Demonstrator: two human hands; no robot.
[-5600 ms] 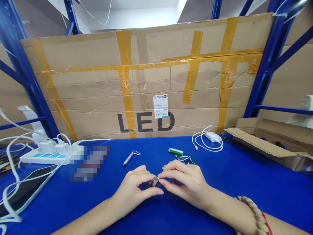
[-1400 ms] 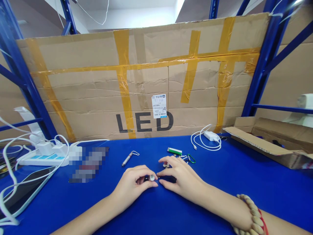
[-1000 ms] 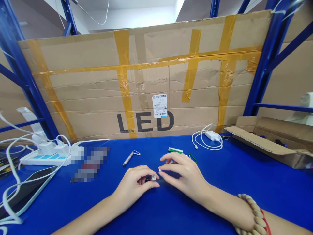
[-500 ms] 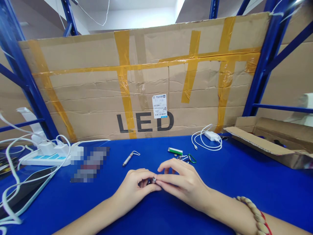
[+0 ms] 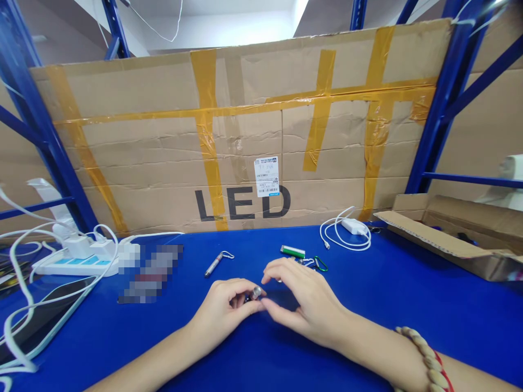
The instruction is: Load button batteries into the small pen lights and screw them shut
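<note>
Between the thumb and fingers of my left hand [image 5: 229,305] is a small silvery cylinder [image 5: 256,293], its round end facing right; a dark part shows inside the grip. My right hand [image 5: 308,302] is beside it, thumb near the cylinder and fingers curved apart from the thumb. A tiny shiny piece [image 5: 279,280] shows at its fingers, too small to make out. Behind the hands lie a green and silver tube [image 5: 293,251] and a green carabiner [image 5: 321,264] with metal clips. A silver penlight [image 5: 213,266] with a clip rests behind my left hand.
A white cable with an adapter [image 5: 354,227] lies at the back right, near an open cardboard box [image 5: 433,239]. On the left are a power strip [image 5: 77,265], looping white cables and a phone [image 5: 44,313]. A large cardboard sheet [image 5: 163,163] stands behind the blue table [image 5: 253,359].
The fingers of my right hand have lifted and spread from the thumb, away from the silvery cylinder. More of the cylinder's end shows in my left hand.
</note>
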